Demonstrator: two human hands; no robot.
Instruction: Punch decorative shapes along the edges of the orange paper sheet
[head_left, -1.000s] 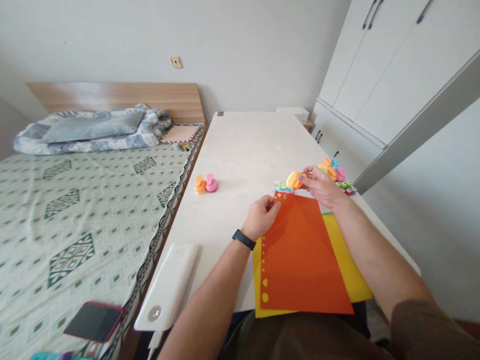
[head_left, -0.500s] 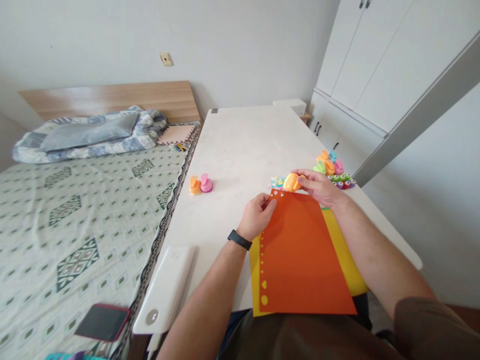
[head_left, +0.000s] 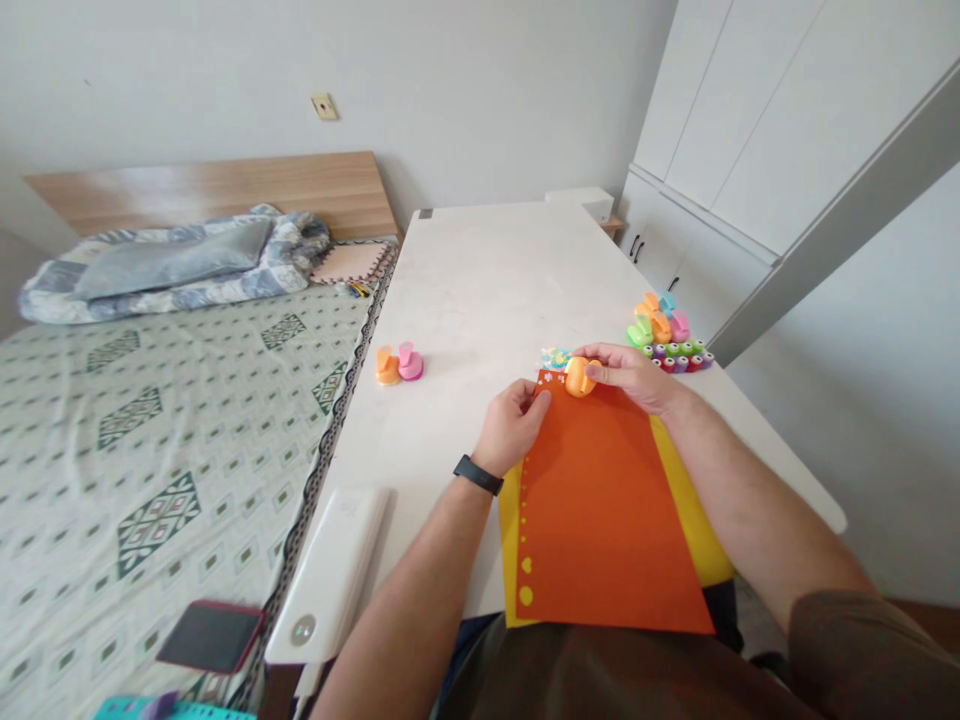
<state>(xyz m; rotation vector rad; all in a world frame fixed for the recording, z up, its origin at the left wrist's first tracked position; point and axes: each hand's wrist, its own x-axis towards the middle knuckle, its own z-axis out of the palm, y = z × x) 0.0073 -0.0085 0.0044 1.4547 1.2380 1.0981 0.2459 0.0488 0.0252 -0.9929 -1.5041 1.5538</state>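
Head view, right hand [head_left: 628, 376]: fingers and thumb pinching the orange-yellow punch [head_left: 580, 377]
Punch: at the far edge of the orange sheet [head_left: 604, 510], right of the small cut-outs there
Left hand [head_left: 514, 424]: thumb on top, pinching the sheet's far left corner
Orange sheet: over yellow paper [head_left: 692, 510], a row of holes down its left side
Colourful paper bits [head_left: 556, 358]: just beyond the sheet
Punch pair [head_left: 400, 364]: orange and pink, on the white table [head_left: 495, 290], left
Punch cluster [head_left: 658, 319]: right, beside small round-topped pieces [head_left: 679, 357]
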